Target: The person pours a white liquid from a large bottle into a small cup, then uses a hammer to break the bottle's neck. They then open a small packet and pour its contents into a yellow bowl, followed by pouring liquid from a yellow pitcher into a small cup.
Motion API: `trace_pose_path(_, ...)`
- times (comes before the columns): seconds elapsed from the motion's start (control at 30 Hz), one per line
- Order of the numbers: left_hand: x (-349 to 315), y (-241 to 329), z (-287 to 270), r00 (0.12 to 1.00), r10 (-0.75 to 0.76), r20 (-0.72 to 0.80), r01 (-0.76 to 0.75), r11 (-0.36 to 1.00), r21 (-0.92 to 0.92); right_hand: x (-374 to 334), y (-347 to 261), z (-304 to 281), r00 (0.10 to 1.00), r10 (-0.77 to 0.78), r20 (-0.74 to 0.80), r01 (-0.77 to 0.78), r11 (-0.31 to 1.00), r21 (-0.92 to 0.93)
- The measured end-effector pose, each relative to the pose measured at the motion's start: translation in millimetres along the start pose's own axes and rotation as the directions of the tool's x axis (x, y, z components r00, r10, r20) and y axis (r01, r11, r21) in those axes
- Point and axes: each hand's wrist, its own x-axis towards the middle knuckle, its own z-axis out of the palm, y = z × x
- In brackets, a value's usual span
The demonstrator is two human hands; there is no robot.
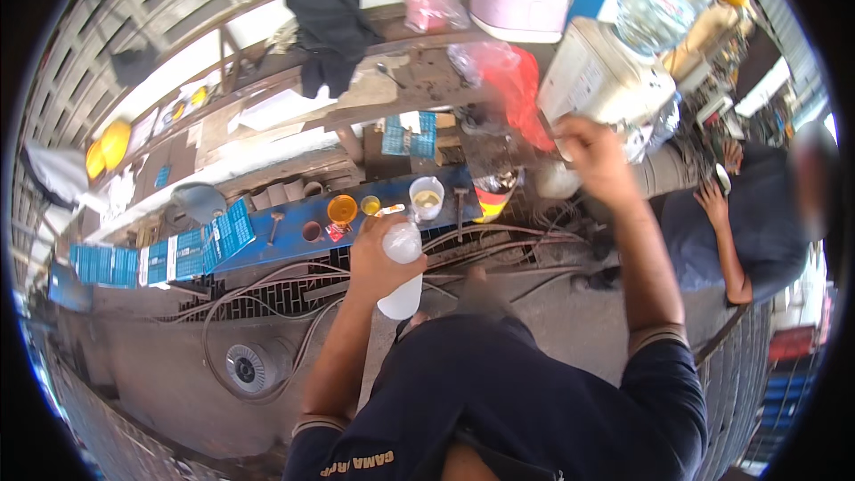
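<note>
My left hand (372,260) is wrapped round a white translucent bottle (403,296), which it holds tilted in front of my body. My right hand (590,158) is raised to the right, beside a red plastic bag (525,102). Its fingers are curled, and motion blur hides what they hold, if anything. Beyond my left hand, a blue bench (370,189) bears an orange-lidded container (342,208), a small glass of yellow liquid (370,205) and a white cup (427,205). A small red packet (336,232) lies close to that hand.
A hammer (460,214) lies by the white cup. Hoses (499,245) run over the floor grating, and a wire spool (249,367) lies at lower left. A water dispenser (597,76) stands beyond my right hand. Another person (739,223) sits at right with a cup.
</note>
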Motion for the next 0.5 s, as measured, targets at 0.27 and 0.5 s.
trace_pose_path(0.27,4.7,-27.3,32.5,0.997,0.057,-0.052,-0.066,0.982,-0.180,-137.5,170.4,199.5,0.694,0.707,0.138,-0.718,0.695,0.048)
trace_pose_path(0.5,30.4,-103.0,116.8,0.935,-0.157,0.317,0.282,0.872,-0.399,-233.9,299.7,296.6,0.513,0.857,0.049,-0.791,0.495,-0.359)
